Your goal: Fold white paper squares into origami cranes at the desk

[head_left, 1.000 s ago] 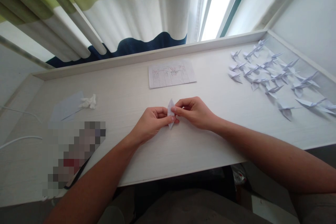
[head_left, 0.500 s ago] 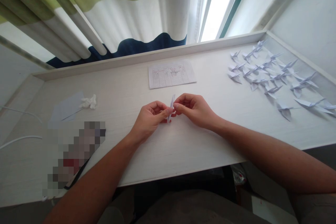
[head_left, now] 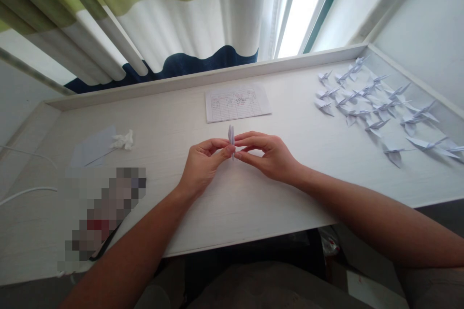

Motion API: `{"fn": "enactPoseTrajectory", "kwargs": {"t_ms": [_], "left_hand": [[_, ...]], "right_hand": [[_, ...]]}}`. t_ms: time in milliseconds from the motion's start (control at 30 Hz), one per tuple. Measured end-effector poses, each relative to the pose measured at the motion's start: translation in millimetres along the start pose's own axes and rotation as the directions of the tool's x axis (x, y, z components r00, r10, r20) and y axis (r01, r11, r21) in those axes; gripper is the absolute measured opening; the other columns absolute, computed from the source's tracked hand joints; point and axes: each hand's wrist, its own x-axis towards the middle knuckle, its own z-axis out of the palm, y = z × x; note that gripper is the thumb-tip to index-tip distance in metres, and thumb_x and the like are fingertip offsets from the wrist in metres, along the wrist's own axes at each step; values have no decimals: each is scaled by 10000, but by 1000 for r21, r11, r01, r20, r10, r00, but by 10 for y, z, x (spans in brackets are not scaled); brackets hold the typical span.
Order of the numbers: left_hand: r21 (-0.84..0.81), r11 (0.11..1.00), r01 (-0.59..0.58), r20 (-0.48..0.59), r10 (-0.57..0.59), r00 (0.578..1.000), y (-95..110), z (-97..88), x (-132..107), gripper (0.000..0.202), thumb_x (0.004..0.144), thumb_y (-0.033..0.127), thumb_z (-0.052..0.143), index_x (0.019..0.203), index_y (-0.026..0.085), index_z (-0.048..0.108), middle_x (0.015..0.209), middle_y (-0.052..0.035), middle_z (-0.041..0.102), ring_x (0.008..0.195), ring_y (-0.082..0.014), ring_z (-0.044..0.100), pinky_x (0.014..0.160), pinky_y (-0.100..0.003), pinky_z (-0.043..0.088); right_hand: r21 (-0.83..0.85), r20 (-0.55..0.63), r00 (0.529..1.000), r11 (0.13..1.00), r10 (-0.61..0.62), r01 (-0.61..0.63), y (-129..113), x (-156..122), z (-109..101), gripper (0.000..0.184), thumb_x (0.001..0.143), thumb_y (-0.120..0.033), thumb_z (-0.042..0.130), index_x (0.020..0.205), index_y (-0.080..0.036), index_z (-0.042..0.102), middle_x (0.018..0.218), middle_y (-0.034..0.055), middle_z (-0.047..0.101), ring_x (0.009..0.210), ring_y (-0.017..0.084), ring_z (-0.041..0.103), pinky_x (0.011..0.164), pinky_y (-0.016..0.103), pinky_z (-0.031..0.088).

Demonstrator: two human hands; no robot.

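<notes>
A small folded white paper point(head_left: 231, 134) is held on edge above the middle of the desk. My left hand point(head_left: 203, 166) pinches it between thumb and fingers from the left. From the other side, my right hand point(head_left: 271, 157) grips its right side with bent fingertips and thumb. Part of the fold is hidden behind the fingers. Beyond my hands lies a stack of paper point(head_left: 238, 102) whose top sheet carries a printed table with writing.
Several folded paper cranes point(head_left: 377, 125) spread over the desk's right side. At left lie loose sheets point(head_left: 94, 145), a crumpled tissue point(head_left: 123, 140), a blurred-out flat object point(head_left: 108, 212) and a white cable point(head_left: 29, 193). A raised rim point(head_left: 213, 77) borders the white desk.
The folded paper has turned from slanted to nearly upright and shifted slightly left and away from me. My right fingers have straightened somewhat against it.
</notes>
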Motion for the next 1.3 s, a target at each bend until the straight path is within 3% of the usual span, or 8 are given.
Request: {"fn": "enactPoseTrajectory", "kwargs": {"t_ms": [233,567,767,967,1300], "left_hand": [[39,989,-145,-11,146,989,-5,23,-14,208,744,382,952,787,216,833,1012,-53,764,946,-194,710,881,-342,592],[58,959,-279,15,279,960,-41,21,-12,88,828,323,900,855,250,860,1085,-60,787,1066,-230,733,1018,-398,575],[104,952,-288,-23,292,956,5,34,-38,111,817,327,907,855,244,846,1041,-56,815,1018,-231,744,987,-397,580],[44,941,-336,-32,337,941,-35,37,-27,75,826,243,898,878,232,845,998,-47,824,973,-206,758,930,-361,601],[139,902,-409,-33,417,908,-64,40,-30,82,844,210,878,902,263,860,994,-31,833,953,-201,780,900,-354,627]], "right_hand": [[-107,-65,997,994,-41,34,-24,-14,9,146,946,-388,783,981,-263,850,1118,68,832,970,234,783,893,432,683],[123,-86,996,992,11,-1,-46,-13,35,125,925,-377,815,928,-254,828,1109,72,822,1066,239,765,952,448,640],[316,-39,988,940,147,-127,-91,20,19,230,854,-439,875,873,-220,807,1030,80,814,995,232,758,938,446,626],[334,-38,988,934,147,-126,-80,37,19,256,808,-446,911,841,-218,801,1023,74,812,999,227,755,946,447,636],[276,-43,990,954,134,-117,-10,20,35,305,836,-334,895,1101,-221,792,1111,66,811,1054,227,764,982,460,646]]}}
